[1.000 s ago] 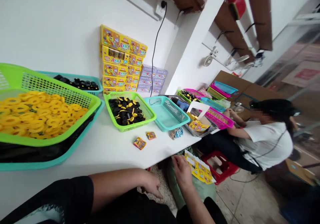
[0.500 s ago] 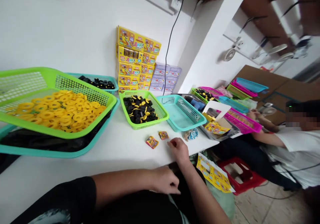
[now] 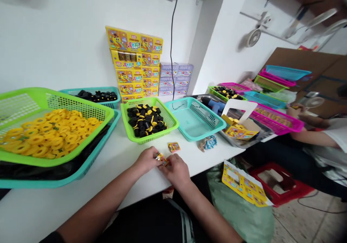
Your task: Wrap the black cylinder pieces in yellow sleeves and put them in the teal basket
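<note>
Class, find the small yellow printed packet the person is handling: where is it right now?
Head view: the yellow packet is held between the left hand and right hand, just in front of the lime-green plastic basket.

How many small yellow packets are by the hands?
2: one packet held between the left hand and right hand, one packet on the table beside them; others could be hidden.

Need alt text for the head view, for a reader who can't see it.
A person's left hand and right hand hold a small yellow packet over a white table, near a green basket of black-and-yellow pieces.
</note>
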